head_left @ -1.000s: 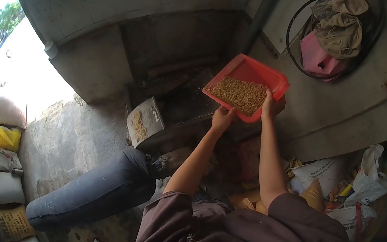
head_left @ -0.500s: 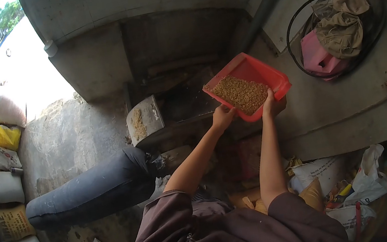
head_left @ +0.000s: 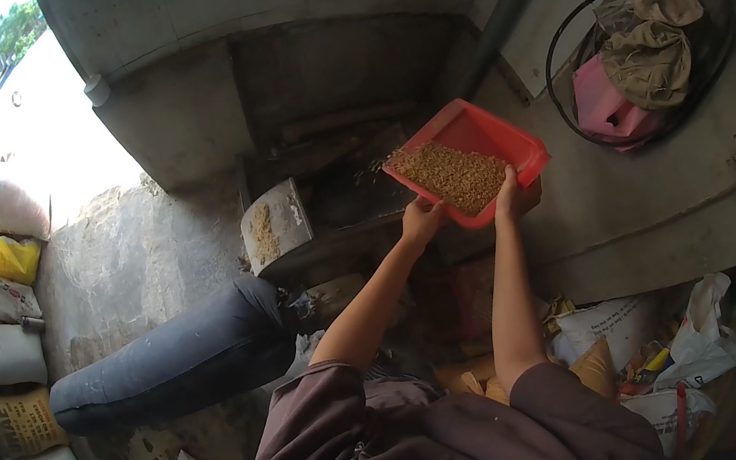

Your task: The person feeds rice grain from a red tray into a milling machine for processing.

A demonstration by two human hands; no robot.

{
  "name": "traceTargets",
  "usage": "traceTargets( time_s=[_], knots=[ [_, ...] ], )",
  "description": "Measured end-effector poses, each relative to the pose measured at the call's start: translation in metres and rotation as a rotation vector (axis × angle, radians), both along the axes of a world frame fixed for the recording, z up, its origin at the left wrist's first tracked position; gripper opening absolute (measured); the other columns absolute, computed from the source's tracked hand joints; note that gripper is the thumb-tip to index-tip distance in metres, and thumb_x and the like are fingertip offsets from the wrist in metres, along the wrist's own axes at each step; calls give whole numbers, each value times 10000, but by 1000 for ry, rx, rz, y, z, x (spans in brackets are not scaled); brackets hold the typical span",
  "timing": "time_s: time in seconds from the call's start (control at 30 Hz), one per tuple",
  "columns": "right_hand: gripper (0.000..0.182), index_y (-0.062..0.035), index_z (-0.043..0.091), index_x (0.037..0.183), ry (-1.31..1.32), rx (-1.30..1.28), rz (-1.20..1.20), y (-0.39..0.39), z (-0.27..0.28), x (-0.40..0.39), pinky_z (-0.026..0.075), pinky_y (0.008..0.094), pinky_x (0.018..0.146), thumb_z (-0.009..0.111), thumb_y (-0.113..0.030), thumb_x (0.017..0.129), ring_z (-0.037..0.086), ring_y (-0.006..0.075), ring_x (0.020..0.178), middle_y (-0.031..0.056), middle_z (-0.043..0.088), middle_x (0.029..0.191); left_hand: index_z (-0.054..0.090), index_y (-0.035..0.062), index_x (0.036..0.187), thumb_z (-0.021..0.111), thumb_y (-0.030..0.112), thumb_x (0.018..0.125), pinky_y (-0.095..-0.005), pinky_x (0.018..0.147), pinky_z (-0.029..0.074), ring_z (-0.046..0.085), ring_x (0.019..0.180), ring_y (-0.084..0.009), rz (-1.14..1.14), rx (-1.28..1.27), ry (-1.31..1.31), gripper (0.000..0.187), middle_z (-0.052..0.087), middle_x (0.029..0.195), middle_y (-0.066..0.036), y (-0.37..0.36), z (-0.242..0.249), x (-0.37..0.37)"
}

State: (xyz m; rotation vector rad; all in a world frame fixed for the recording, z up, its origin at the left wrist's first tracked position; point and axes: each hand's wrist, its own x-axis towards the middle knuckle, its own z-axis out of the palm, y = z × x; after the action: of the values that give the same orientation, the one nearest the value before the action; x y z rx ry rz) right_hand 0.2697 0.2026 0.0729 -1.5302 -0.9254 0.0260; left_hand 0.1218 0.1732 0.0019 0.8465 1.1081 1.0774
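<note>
A red plastic tray (head_left: 479, 130) with raised walls is held out in front of me by both hands. Brown grain (head_left: 453, 175) covers its lower left half, and some kernels are spilling over the left edge into the air. My left hand (head_left: 424, 220) grips the near left rim, thumb over the edge. On the near right wall, my right hand (head_left: 516, 195) is closed with the thumb inside by the grain. The tray tilts down to the left, over a dark recess (head_left: 346, 181).
Left of the recess is a pale ledge (head_left: 277, 225) with grain dust. A dark padded roll (head_left: 169, 360) lies at lower left. Filled sacks (head_left: 8, 350) line the left wall. A black cable coil (head_left: 575, 70) with cloth hangs right, and plastic bags (head_left: 704, 342) lie lower right.
Kernels now fly off the tray's left edge, where the grain lay inside before. The tray and both hands have shifted only very slightly.
</note>
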Motion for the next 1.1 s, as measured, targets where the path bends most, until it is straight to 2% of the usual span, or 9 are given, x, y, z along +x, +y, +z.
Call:
traceTargets(
  time_s=[0.1, 0.17, 0.3, 0.4, 0.5, 0.57, 0.9, 0.97, 1.1],
  knots=[
    [309, 15, 584, 917, 9, 35, -12, 2, -3, -1, 456, 373, 770, 634, -176, 679, 607, 277, 844, 132, 632, 895, 564, 13, 1043, 596, 201, 820, -272, 632, 484, 622, 695, -140, 0, -5, 122, 294, 641, 825, -87, 2, 3, -2],
    [333, 15, 583, 948, 3, -39, -24, 2, 0, 3, 454, 373, 786, 629, -173, 677, 606, 279, 864, 136, 631, 920, 549, 5, 1087, 569, 178, 859, -241, 557, 429, 534, 631, -91, -24, -15, 108, 286, 578, 752, -32, 2, 0, 2],
    [352, 24, 583, 961, -19, 18, -36, 2, -5, 6, 455, 378, 790, 630, -175, 675, 605, 288, 864, 148, 629, 929, 546, 3, 1089, 565, 174, 862, -247, 559, 435, 533, 630, -90, 3, 38, 127, 285, 573, 746, -30, 8, -11, 7],
    [366, 36, 583, 953, 23, -42, -30, -2, 1, 5, 460, 386, 777, 638, -188, 669, 608, 295, 853, 158, 627, 930, 548, 9, 1038, 593, 213, 827, -271, 613, 466, 605, 663, -134, -11, 36, 129, 297, 631, 770, -68, 6, -12, 6],
    [383, 43, 588, 947, 181, -11, -62, -6, 3, 5, 466, 393, 758, 643, -201, 658, 609, 295, 841, 163, 625, 923, 522, 11, 1082, 594, 221, 829, -270, 612, 465, 606, 662, -130, -2, 76, 50, 337, 630, 766, -67, 2, -5, 6],
    [371, 51, 586, 908, 438, -15, -97, -6, 1, 9, 471, 391, 735, 643, -207, 648, 605, 282, 814, 153, 621, 884, 502, 13, 1102, 592, 227, 832, -268, 611, 467, 607, 656, -129, 2, 97, -35, 356, 629, 763, -66, -3, 0, 6],
    [294, 53, 574, 804, 529, 81, -69, -11, -9, 13, 465, 370, 691, 636, -188, 649, 585, 247, 743, 132, 601, 809, 517, -2, 1036, 581, 213, 826, -294, 627, 479, 636, 683, -181, 30, 168, 80, 307, 641, 769, -119, -3, -2, 12],
    [347, 72, 525, 946, 592, 0, -36, -23, 3, 10, 449, 368, 752, 593, -173, 710, 569, 257, 813, 132, 576, 895, 512, -8, 1039, 578, 202, 820, -308, 630, 479, 640, 684, -211, 18, 191, 192, 310, 639, 758, -132, -5, 3, 13],
    [307, 57, 524, 910, 653, 32, -13, -31, -3, 21, 446, 359, 731, 590, -175, 722, 562, 239, 780, 116, 569, 861, 498, -9, 1052, 588, 210, 814, -316, 631, 479, 640, 687, -220, -5, 191, 210, 336, 640, 757, -133, -20, 19, 14]
  ],
)
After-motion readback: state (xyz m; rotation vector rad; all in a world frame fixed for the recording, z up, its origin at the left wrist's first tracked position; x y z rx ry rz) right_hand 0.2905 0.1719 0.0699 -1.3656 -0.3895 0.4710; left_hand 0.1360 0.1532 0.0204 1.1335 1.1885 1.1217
